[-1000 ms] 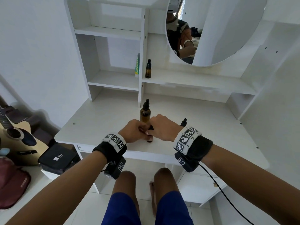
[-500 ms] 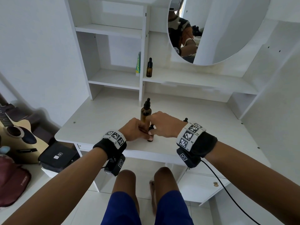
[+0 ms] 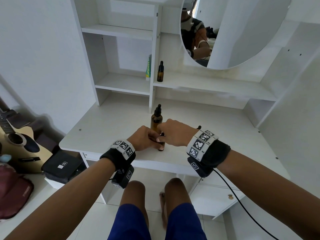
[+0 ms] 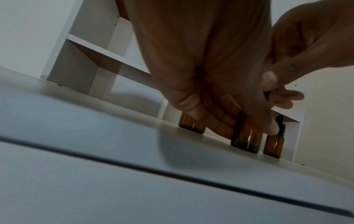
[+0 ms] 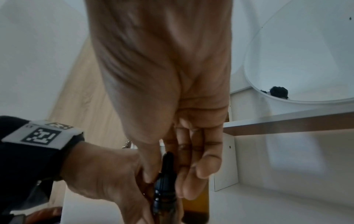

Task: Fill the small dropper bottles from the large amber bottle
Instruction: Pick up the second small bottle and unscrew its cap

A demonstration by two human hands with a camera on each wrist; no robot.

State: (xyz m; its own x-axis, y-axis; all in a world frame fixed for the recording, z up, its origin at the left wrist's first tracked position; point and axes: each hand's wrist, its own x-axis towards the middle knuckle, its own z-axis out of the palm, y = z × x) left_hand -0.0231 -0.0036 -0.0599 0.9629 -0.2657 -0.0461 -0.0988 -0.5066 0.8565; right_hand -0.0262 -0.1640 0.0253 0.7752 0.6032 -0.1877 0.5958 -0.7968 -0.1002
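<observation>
A small amber dropper bottle (image 3: 161, 146) stands near the desk's front edge. My left hand (image 3: 147, 139) grips its glass body (image 4: 247, 141). My right hand (image 3: 167, 133) pinches its black dropper cap (image 5: 165, 180) between thumb and fingers. Just behind it stands the large amber bottle (image 3: 156, 120), capped with a black dropper, untouched. A second small capped bottle (image 4: 273, 145) stands to the right; in the head view only its tip (image 3: 199, 126) shows behind my right wrist.
The white desk (image 3: 107, 135) has a shelf unit behind it. A third small dropper bottle (image 3: 160, 72) and a green tube (image 3: 148, 70) stand on the shelf. An oval mirror (image 3: 242, 32) hangs above. A guitar (image 3: 19, 144) and black case (image 3: 60, 166) lie at the left.
Both hands stay on the small bottle. My right hand has shifted slightly on the cap and its wrist has risen a little. The bottles have not moved.
</observation>
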